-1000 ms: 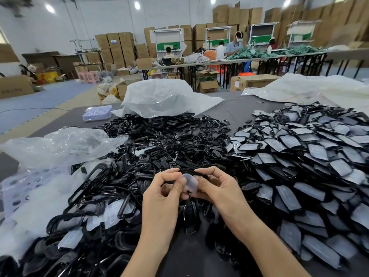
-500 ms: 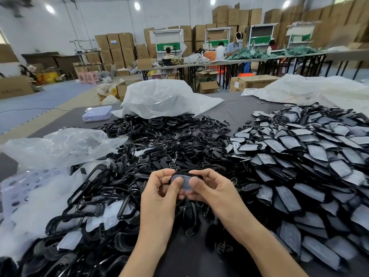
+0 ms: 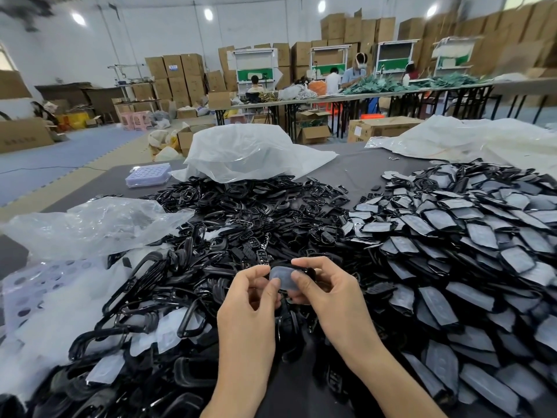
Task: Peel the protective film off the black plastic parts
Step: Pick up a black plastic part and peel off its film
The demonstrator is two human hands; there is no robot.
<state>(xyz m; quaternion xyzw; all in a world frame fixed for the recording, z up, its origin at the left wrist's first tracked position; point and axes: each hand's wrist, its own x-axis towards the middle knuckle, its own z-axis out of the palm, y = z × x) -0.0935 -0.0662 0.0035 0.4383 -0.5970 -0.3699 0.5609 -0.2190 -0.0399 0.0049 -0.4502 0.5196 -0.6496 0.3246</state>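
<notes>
While both hands (image 3: 250, 300) (image 3: 328, 294) pinch one black part (image 3: 307, 271), its film (image 3: 281, 277) now lifts up again, half peeled.

You are looking across a big workroom: white walls (image 3: 90, 46), round ceiling lights (image 3: 208, 14) glowing, cardboard boxes (image 3: 177, 73) standing stacked along the back, long folding tables (image 3: 346, 99) running across, and blue floor mats (image 3: 69, 152) lying at left.
</notes>
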